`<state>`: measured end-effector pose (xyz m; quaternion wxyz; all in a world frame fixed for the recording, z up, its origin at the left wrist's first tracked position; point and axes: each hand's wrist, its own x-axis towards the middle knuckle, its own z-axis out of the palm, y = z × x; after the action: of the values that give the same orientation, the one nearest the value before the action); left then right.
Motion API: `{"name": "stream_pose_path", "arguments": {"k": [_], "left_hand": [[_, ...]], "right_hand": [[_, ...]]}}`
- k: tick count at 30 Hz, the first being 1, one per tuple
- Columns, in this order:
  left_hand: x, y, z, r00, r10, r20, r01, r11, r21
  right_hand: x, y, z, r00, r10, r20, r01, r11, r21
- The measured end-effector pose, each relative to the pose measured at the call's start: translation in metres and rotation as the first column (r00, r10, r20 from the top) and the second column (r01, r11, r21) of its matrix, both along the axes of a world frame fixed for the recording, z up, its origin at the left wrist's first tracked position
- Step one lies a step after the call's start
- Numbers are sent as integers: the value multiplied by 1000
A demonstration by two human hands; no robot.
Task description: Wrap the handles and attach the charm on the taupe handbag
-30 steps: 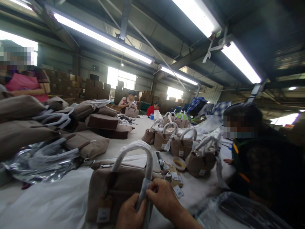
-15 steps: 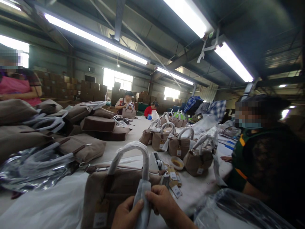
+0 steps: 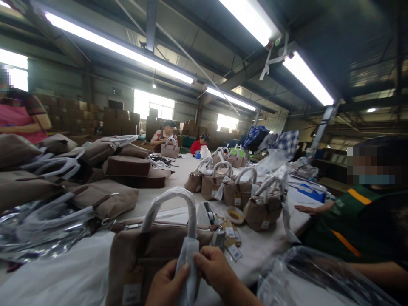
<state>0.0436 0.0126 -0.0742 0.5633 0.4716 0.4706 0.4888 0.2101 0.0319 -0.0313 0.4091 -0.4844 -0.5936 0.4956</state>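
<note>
A taupe handbag [image 3: 127,255] stands upright close in front of me, a paper tag [image 3: 132,289] hanging on its face. White wrapping covers its arched handle [image 3: 175,192]. Thumb and fingers of my left hand [image 3: 168,280] close round the lower wrapped part, a loose white strip [image 3: 188,259]. On the right side of that strip, my right hand [image 3: 215,267] pinches its edge. Just beyond the bag lie several card tags [image 3: 234,250], a white tape dispenser [image 3: 205,212] and a round dish [image 3: 235,215] with something yellowish in it.
Taupe bags [image 3: 123,197] are heaped at left, beside crinkled silvery plastic [image 3: 47,238]. A row of small bags [image 3: 263,208] stands right of centre. Clear plastic [image 3: 318,276] lies lower right. A person in a green apron [image 3: 341,225] rests a hand on the table; others sit or stand farther back.
The person on the right has leaned or moved rightward, with the forearm now showing on the table. The view has shifted slightly. Both my hands keep their hold on the wrapped strip.
</note>
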Motion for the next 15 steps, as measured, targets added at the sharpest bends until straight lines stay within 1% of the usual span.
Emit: {"name": "stream_pose_path", "arguments": {"k": [2,4,8,10,12,14,15], "left_hand": [[0,0,1,1000,0,25,0,1000,-7],[0,-1,3,999,-2,43,2,1000,-14],[0,-5,9,998,-21,67,24,998,-49],[0,-9,9,995,-41,96,48,996,-69],[-2,-14,4,988,-70,138,82,993,-80],[-4,-21,-6,984,-100,149,113,990,-80],[-5,-25,-12,986,-110,128,120,990,-79]], "right_hand": [[-5,0,6,998,-26,64,21,997,71],[-7,-1,9,992,-47,120,35,994,100],[-5,-2,7,983,-75,165,60,994,91],[-3,-4,5,982,-83,172,69,994,88],[-4,-6,6,976,-107,188,88,990,108],[-6,-8,9,970,-139,200,113,985,133],[-7,-9,10,967,-152,204,124,982,140]]}}
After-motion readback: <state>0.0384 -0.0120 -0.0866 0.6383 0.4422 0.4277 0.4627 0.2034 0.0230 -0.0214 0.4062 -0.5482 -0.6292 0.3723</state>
